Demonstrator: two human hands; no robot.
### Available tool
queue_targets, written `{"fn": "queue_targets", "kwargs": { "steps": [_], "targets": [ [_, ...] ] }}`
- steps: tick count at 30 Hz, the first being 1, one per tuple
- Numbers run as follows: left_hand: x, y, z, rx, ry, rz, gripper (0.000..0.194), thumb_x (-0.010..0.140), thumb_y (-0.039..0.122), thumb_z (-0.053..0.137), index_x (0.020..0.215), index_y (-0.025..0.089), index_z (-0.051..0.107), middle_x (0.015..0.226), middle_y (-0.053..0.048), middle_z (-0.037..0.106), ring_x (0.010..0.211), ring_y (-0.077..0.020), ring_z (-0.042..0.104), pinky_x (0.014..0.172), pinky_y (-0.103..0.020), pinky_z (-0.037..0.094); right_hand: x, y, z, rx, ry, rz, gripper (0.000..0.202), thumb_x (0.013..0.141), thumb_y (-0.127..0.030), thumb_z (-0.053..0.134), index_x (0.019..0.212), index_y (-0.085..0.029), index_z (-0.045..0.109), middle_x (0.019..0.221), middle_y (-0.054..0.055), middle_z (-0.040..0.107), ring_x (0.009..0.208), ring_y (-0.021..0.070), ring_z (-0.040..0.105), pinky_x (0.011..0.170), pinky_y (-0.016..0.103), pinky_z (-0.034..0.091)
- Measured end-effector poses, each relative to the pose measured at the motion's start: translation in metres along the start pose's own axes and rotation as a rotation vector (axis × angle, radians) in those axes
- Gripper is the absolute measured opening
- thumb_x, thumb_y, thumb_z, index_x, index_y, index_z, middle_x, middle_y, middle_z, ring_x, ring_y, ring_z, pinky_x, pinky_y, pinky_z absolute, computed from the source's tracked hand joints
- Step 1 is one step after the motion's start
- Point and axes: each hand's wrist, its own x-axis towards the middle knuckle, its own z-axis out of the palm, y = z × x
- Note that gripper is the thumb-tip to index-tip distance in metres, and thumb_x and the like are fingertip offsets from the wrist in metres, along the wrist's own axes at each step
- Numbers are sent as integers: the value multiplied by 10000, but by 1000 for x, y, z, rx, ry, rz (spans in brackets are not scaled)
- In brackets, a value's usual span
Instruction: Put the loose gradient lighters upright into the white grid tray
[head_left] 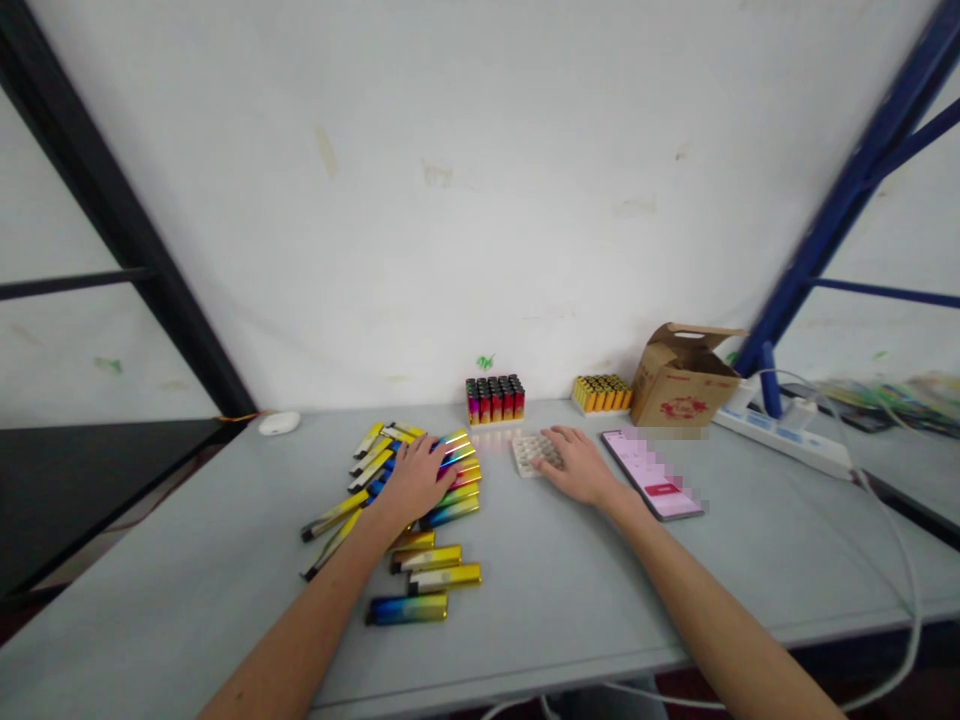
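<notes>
The right hand (579, 468) rests on a pale tray (526, 457) of small cells, thumb and fingers apart; whether it grips cannot be told. Left of the tray, the left hand (418, 480) spreads over glossy, gradient-coloured lighters (466, 477), its hold unclear; four lie nearer the person than the tray. Beyond the tray stand one red, black-topped block (496, 402) and one yellow block (602, 396). Right of it: one phone (651, 476), one open cardboard box (679, 392), its red print illegible.
</notes>
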Motion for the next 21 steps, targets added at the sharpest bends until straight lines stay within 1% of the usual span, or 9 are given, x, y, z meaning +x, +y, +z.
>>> {"fn": "queue_targets", "kwargs": {
  "steps": [2, 4, 7, 9, 12, 15, 17, 19, 21],
  "targets": [
    [1, -1, -1, -21, -2, 12, 336, 902, 371, 482, 1123, 157, 617, 1207, -154, 586, 1156, -301, 512, 1009, -498, 359, 0, 4, 1, 20, -34, -41, 524, 893, -476, 481, 1277, -128, 554, 1281, 156, 560, 1187, 279, 477, 1015, 382, 330],
    [2, -2, -3, -56, -13, 24, 310, 909, 355, 468, 1098, 162, 619, 1194, -134, 600, 1133, -277, 532, 1021, -485, 353, 0, 3, 2, 47, -41, -73, 499, 900, -480, 474, 1251, -141, 580, 1251, 145, 582, 1167, 266, 491, 1012, 382, 335],
    [4, -2, -6, -127, -23, 56, 276, 919, 329, 435, 1044, 164, 618, 1140, -108, 635, 1099, -253, 558, 1041, -480, 337, -2, -7, 4, 94, -35, -140, 464, 903, -478, 481, 1216, -160, 608, 1202, 125, 613, 1127, 247, 509, 997, 376, 348],
    [5, -3, -7, -165, -11, 68, 273, 920, 319, 420, 1024, 158, 614, 1094, -109, 655, 1072, -250, 571, 1031, -467, 358, -3, -17, 5, 122, -28, -186, 453, 892, -469, 509, 1221, -171, 605, 1196, 115, 618, 1112, 240, 510, 987, 375, 354],
    [8, -6, -3, -209, 24, 61, 295, 922, 312, 395, 1048, 150, 606, 1055, -118, 670, 1035, -250, 588, 1001, -445, 403, -4, -28, 7, 147, -14, -226, 469, 860, -467, 563, 1230, -182, 596, 1180, 103, 626, 1087, 240, 510, 972, 378, 363],
    [10, -13, 2, -254, 73, 49, 311, 916, 296, 379, 1089, 155, 596, 1078, -117, 665, 1041, -247, 592, 980, -427, 436, -4, -33, 9, 154, 1, -227, 464, 840, -462, 591, 1209, -182, 608, 1145, 104, 636, 1066, 244, 512, 963, 389, 366],
    [11, -16, 4, -272, 108, 46, 325, 913, 283, 371, 1122, 155, 584, 1126, -117, 647, 1075, -242, 579, 993, -417, 437, -4, -33, 11, 166, 13, -208, 431, 844, -433, 591, 1190, -176, 615, 1127, 105, 641, 1060, 240, 514, 960, 390, 369],
    [12, -17, 6, -253, 124, 42, 356, 918, 284, 358, 1167, 139, 566, 1185, -129, 622, 1124, -243, 556, 1034, -424, 405, -3, -31, 13, 187, 35, -187, 384, 862, -385, 571, 1177, -170, 618, 1126, 101, 644, 1062, 233, 512, 960, 380, 372],
    [12, -17, 7, -198, 107, 29, 389, 930, 312, 344, 1196, 126, 559, 1235, -142, 602, 1190, -259, 520, 1075, -455, 354, -2, -29, 15, 206, 56, -170, 356, 878, -352, 548, 1172, -163, 615, 1130, 97, 643, 1062, 225, 512, 962, 370, 374]
  ]
}}
